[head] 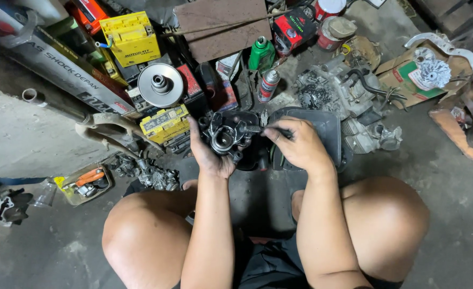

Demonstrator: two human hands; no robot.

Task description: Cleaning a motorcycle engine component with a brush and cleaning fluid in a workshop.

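I squat on a grimy concrete floor, both knees in view. My left hand [208,152] grips a dark, oily metal engine part [227,136] from its left side and holds it up in front of me. My right hand [296,143] is closed around a dark tool handle [258,129] whose tip meets the top right of that part. Under both hands lies a dark plastic cover [330,128].
A grey engine block [349,96] sits right of the cover. Yellow boxes [132,37], a silver pulley disc [160,84], a green bottle [261,53] and a spray can [268,85] crowd the back. Orange-handled pliers [89,178] lie at the left.
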